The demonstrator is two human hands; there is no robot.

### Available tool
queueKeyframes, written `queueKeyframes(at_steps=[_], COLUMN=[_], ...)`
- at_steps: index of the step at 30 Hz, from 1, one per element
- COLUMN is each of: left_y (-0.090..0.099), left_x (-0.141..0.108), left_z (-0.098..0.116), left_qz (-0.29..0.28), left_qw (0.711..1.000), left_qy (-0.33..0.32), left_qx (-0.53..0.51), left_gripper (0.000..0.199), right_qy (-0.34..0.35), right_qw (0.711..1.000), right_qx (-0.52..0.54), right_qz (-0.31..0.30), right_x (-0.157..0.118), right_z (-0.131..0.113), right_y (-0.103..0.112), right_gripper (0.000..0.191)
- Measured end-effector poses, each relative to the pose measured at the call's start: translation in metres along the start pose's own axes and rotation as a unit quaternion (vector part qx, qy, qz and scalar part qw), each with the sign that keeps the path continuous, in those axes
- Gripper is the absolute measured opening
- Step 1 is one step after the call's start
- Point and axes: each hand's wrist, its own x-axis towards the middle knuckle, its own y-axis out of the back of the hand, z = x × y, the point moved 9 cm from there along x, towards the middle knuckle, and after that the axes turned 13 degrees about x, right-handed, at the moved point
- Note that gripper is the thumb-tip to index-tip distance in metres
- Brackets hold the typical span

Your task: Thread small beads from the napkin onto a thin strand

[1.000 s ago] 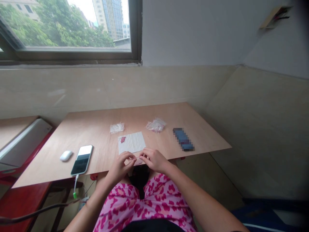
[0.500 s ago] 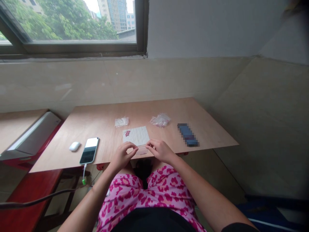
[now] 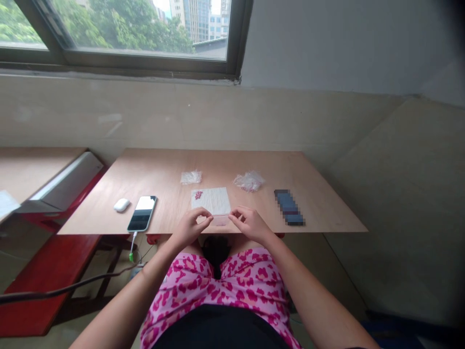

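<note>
My left hand [image 3: 192, 226] and my right hand [image 3: 251, 226] face each other near the table's front edge, thumb and forefinger of each pinched together. Stretched between the fingertips is the top edge of a small clear plastic bag [image 3: 220, 221] with a faint pink tint; what lies inside is too small to make out. Just beyond the bag lies a white sheet [image 3: 214, 199], flat on the table. A little cluster of dark pink pieces [image 3: 198, 195] rests on its upper left corner.
Behind the sheet are a flat stack of clear bags [image 3: 191, 177] and a looser pile of clear bags [image 3: 250, 181] with pink bits. At left lie a phone [image 3: 143, 214] on a cable and a white earbud case [image 3: 122, 205]. A pixelated dark object [image 3: 289, 207] lies right.
The view has shifted, so the table sits slightly to the right and more level. Both hands keep their pinch on the bag's edge, with little change between them.
</note>
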Motion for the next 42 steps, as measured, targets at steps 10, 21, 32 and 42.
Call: queueKeyframes(at_steps=[10, 21, 32, 42], left_y=[-0.009, -0.017, -0.028, -0.027], left_x=[-0.005, -0.010, -0.009, -0.011], left_z=[0.005, 0.006, -0.006, -0.026], left_qz=[-0.042, -0.056, -0.067, 0.006], left_qw=[0.997, 0.992, 0.987, 0.878], left_qy=[0.007, 0.025, 0.056, 0.212], left_qx=[-0.059, -0.108, -0.135, -0.428], left_gripper=[0.020, 0.018, 0.023, 0.036], right_qy=[-0.029, 0.008, 0.033, -0.134], right_qw=[0.998, 0.998, 0.995, 0.981], right_qx=[0.051, 0.014, -0.025, 0.142], right_qz=[-0.039, -0.058, -0.087, -0.015], right_x=[-0.002, -0.005, -0.006, -0.003], right_z=[0.006, -0.002, -0.006, 0.038], right_y=[-0.021, -0.030, -0.038, -0.036], right_gripper=[0.022, 0.034, 0.053, 0.037])
